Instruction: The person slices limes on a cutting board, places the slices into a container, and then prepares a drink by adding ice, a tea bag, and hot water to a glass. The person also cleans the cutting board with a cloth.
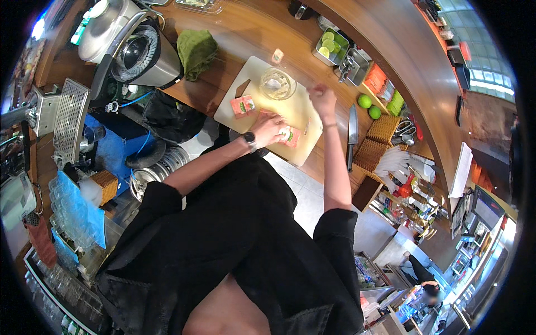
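A pale cutting board (228, 114) lies at an angle on the wooden counter. My left hand (269, 130) is on its near part, fingers bent over a red and white packet (290, 137). Another red and white packet (243, 106) lies flat left of that hand. Beyond my hands stands a clear glass bowl (277, 84) with something pale in it. My right hand (322, 102) is raised over the board's right edge, its fingers drawn together and slightly blurred; what they hold, if anything, is hidden. A dark brown flat piece (241, 90) rests left of the bowl.
To the right, a knife (352, 137) lies on the counter near woven baskets (371, 154) and limes (364, 101). Cut limes fill a metal container (330, 47) farther back. A green cloth (196, 53) and a metal machine (146, 54) stand at left. A small packet (277, 56) sits behind the bowl.
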`<action>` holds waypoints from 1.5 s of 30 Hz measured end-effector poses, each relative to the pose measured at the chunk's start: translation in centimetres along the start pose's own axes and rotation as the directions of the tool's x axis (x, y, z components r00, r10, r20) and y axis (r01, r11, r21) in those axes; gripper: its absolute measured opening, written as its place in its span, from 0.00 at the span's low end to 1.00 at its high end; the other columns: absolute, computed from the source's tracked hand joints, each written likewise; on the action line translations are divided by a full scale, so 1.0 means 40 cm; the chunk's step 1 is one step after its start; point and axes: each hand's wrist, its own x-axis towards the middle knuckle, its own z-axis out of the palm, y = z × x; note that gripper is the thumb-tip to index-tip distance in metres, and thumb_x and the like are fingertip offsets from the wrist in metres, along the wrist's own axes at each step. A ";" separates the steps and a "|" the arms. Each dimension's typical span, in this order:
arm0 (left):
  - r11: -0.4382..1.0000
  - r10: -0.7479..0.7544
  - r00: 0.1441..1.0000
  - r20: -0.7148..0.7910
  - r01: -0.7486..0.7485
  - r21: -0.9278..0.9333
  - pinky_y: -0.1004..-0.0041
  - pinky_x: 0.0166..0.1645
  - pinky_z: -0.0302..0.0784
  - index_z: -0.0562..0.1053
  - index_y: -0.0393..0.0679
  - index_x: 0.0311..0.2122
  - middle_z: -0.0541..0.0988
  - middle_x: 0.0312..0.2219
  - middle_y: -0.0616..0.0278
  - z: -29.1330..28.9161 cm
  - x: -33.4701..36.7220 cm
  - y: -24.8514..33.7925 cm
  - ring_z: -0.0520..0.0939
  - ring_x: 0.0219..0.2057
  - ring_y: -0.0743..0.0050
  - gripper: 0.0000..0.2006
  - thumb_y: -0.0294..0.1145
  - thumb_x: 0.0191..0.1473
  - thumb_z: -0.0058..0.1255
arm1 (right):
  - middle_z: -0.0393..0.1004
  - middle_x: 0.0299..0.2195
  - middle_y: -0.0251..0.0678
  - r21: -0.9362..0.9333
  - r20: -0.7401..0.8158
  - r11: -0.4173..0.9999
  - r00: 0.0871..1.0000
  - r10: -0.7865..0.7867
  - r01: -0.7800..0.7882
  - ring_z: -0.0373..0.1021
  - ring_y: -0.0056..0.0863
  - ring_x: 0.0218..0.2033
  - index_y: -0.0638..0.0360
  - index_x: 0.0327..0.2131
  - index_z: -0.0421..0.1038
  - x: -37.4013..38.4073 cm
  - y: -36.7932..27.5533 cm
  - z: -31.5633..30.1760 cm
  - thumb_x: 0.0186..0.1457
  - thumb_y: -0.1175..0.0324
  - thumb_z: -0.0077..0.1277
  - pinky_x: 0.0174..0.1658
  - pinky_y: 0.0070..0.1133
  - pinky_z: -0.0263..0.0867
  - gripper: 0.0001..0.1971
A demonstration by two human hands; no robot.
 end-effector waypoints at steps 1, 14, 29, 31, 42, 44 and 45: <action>0.998 -0.042 0.999 0.030 0.040 0.058 0.63 0.52 0.66 0.71 0.44 0.45 0.71 0.41 0.59 0.014 0.016 0.021 0.71 0.47 0.60 0.21 0.36 0.43 0.59 | 0.77 0.35 0.40 -0.065 0.006 0.978 0.981 -0.196 0.196 0.75 0.28 0.27 0.63 0.37 0.74 -0.048 0.063 0.009 0.43 0.69 0.62 0.34 0.23 0.70 0.16; 0.543 -0.424 0.878 0.220 0.441 -0.714 0.74 0.50 0.73 0.72 0.38 0.45 0.78 0.41 0.61 -0.026 -0.036 0.027 0.78 0.43 0.74 0.17 0.37 0.54 0.55 | 0.74 0.22 0.28 0.525 0.206 0.828 0.973 0.099 -0.196 0.66 0.13 0.21 0.60 0.34 0.72 -0.434 0.122 0.051 0.51 0.66 0.59 0.27 0.13 0.62 0.10; 0.939 0.021 1.000 0.004 -0.018 -0.343 0.67 0.37 0.73 0.72 0.40 0.29 0.75 0.27 0.59 -0.146 0.010 0.110 0.78 0.32 0.59 0.05 0.29 0.50 0.54 | 0.72 0.22 0.27 0.256 0.053 0.957 0.986 -0.156 0.138 0.63 0.13 0.20 0.64 0.30 0.73 -0.437 -0.023 -0.007 0.56 0.68 0.53 0.26 0.15 0.61 0.08; 0.955 0.078 0.996 -0.038 -0.086 -0.282 0.64 0.41 0.71 0.70 0.40 0.28 0.73 0.28 0.59 -0.131 0.006 0.104 0.76 0.37 0.58 0.07 0.29 0.46 0.54 | 0.70 0.20 0.26 0.493 0.086 0.870 0.996 -0.029 -0.017 0.62 0.13 0.19 0.63 0.28 0.73 -0.434 -0.003 0.029 0.56 0.69 0.51 0.24 0.14 0.59 0.07; 0.862 -0.225 0.942 -0.249 0.073 -0.501 0.75 0.35 0.76 0.70 0.40 0.36 0.74 0.32 0.61 -0.180 -0.028 0.170 0.78 0.33 0.71 0.06 0.30 0.57 0.48 | 0.73 0.17 0.28 0.547 -0.233 0.818 0.907 0.352 -0.178 0.65 0.12 0.18 0.65 0.25 0.76 -0.366 0.202 0.158 0.54 0.68 0.54 0.22 0.15 0.61 0.10; 0.583 -0.373 0.928 0.001 0.236 -0.777 0.80 0.31 0.77 0.68 0.42 0.41 0.74 0.33 0.67 -0.173 -0.045 0.140 0.76 0.34 0.82 0.10 0.37 0.62 0.42 | 0.74 0.17 0.28 0.499 -0.321 0.854 0.884 0.340 -0.147 0.66 0.12 0.18 0.65 0.27 0.77 -0.347 0.204 0.126 0.54 0.67 0.55 0.24 0.16 0.64 0.10; 0.458 -0.421 0.899 0.117 0.323 -0.828 0.82 0.30 0.77 0.67 0.43 0.43 0.73 0.34 0.68 -0.165 -0.056 0.125 0.76 0.34 0.85 0.12 0.39 0.63 0.40 | 0.74 0.17 0.28 0.428 -0.349 0.892 0.884 0.310 -0.143 0.66 0.12 0.18 0.65 0.28 0.78 -0.343 0.201 0.112 0.53 0.67 0.55 0.24 0.15 0.64 0.09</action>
